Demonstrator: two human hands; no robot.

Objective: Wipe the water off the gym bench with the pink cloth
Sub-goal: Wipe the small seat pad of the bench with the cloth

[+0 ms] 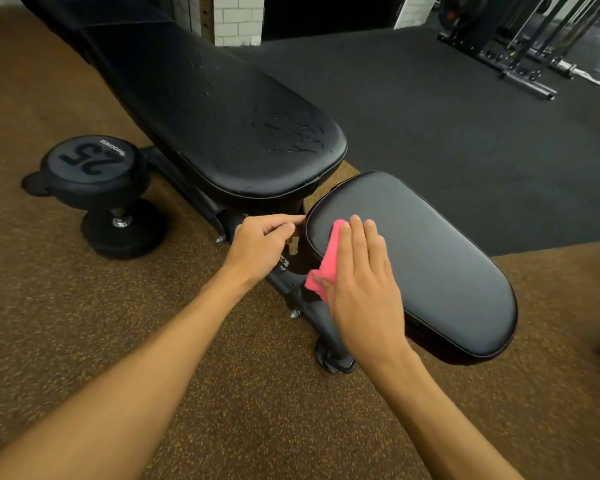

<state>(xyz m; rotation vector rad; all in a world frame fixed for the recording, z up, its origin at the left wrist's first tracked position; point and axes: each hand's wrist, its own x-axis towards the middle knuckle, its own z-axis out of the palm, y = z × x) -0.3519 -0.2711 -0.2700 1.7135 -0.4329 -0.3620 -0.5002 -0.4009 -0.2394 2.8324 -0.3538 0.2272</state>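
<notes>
Crumpled pink cloth [328, 259] lies on near-left edge of the smooth black padded seat pad [430, 258], pressed flat under right hand [362, 282], fingers straight and together. Left hand [260, 244] loosely curled, fingertips seemingly touching the pad's edge. Water droplets [298, 133] bead on long black padded backrest [222, 116]. Black rubber dumbbell [94, 174] on brown floor.

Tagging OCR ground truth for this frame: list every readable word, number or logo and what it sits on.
"25": large numerals on the end face of the dumbbell, seen upside down.
Small brand lettering along the rim of that same face: too small and blurred to read.
No text shows on the gym bench or the pink cloth.
</notes>
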